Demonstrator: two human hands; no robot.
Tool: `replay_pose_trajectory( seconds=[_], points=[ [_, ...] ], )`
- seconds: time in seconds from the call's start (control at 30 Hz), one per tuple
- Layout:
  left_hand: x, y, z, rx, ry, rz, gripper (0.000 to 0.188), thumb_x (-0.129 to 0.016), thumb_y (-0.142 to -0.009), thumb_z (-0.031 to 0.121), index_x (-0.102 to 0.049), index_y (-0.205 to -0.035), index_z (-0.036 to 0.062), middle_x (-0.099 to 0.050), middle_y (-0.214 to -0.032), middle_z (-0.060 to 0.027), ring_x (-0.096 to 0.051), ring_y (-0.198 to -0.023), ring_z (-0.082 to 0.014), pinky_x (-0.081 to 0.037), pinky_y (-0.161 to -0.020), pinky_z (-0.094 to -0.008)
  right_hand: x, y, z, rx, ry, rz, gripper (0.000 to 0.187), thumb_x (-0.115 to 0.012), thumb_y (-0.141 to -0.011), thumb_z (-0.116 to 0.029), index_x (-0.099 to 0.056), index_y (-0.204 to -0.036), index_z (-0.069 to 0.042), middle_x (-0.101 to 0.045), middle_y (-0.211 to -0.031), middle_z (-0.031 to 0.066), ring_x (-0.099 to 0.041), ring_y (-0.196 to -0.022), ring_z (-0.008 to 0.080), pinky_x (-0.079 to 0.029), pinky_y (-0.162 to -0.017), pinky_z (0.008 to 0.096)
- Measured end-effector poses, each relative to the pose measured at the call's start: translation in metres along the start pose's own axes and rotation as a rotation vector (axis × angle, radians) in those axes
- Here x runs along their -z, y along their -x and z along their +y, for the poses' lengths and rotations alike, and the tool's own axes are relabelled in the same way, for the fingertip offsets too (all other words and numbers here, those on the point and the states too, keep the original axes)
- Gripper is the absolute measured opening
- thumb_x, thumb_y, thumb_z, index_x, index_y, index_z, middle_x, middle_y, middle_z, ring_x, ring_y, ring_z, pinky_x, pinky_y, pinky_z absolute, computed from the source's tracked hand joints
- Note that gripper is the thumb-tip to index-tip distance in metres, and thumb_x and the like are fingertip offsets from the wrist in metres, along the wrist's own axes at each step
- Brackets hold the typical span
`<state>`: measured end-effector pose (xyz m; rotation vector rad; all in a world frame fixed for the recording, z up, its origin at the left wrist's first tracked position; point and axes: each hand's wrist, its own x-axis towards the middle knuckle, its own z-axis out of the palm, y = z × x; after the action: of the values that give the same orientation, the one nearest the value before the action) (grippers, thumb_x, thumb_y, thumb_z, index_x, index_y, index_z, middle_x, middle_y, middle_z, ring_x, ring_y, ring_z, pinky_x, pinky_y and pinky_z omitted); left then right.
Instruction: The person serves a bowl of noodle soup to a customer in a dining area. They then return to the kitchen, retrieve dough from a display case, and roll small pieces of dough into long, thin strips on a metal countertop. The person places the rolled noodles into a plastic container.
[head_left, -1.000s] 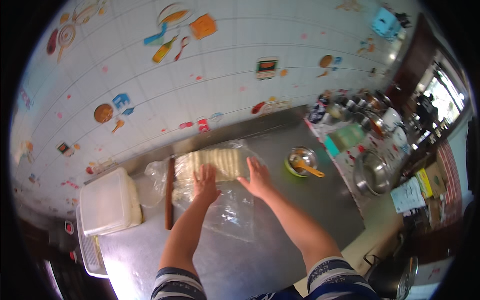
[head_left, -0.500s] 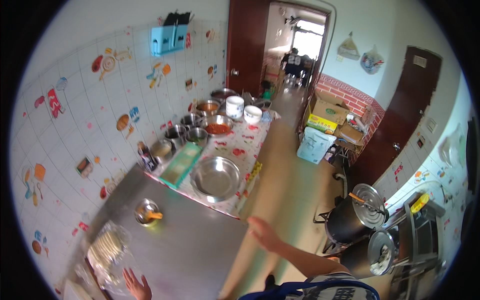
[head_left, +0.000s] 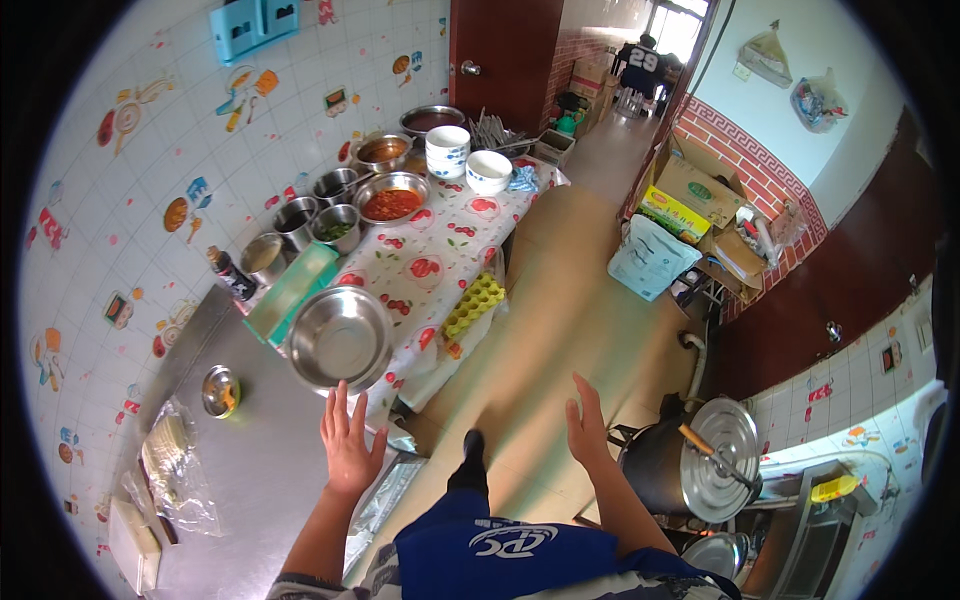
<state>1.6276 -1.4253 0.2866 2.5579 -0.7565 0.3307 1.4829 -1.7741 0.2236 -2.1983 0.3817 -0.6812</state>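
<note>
My left hand (head_left: 350,442) is open with its fingers spread, held over the front edge of the steel counter (head_left: 270,480). Just beyond its fingertips sits a wide steel basin (head_left: 342,340) on a table with a cherry-patterned cloth (head_left: 440,235); I cannot tell whether they touch. My right hand (head_left: 586,415) is open too, raised over the tiled floor, holding nothing. It is nearest the big dark pot (head_left: 655,465), whose steel lid (head_left: 722,440) has a wooden-handled tool lying on it. A small steel bowl (head_left: 220,392) rests on the counter left of my left hand.
Bowls of sauces, including a red one (head_left: 392,203), line the wall beside stacked white bowls (head_left: 447,152). A green tray (head_left: 292,290) adjoins the basin. Yellow egg cartons (head_left: 474,304) stick out at the table's side. Boxes and a pale bag (head_left: 652,258) stand right; a person (head_left: 642,68) is in the doorway.
The view has turned and moved forward. My left hand has come up from beside the plastic bag to near the basin; my right hand has shifted right, away from the counter corner.
</note>
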Motion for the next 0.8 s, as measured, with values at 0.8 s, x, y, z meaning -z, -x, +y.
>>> replay_pose_trajectory(
  seconds=[0.8],
  points=[
    [-0.426,-0.61,0.392,-0.56,-0.003,-0.513,0.059,-0.066,-0.079,0.036,-0.049,-0.131,0.0133,-0.028,-0.147,-0.0163,-0.026,-0.135,-0.0383,-0.027,-0.101,-0.0586,0.311,-0.464,0.439,-0.483,0.153,0.3,0.046,-0.043,-0.098,-0.024,-0.039,-0.137,0.0,-0.043,-0.134,0.0209,-0.038,-0.127,0.0344,-0.029,-0.107,0.039]
  ],
)
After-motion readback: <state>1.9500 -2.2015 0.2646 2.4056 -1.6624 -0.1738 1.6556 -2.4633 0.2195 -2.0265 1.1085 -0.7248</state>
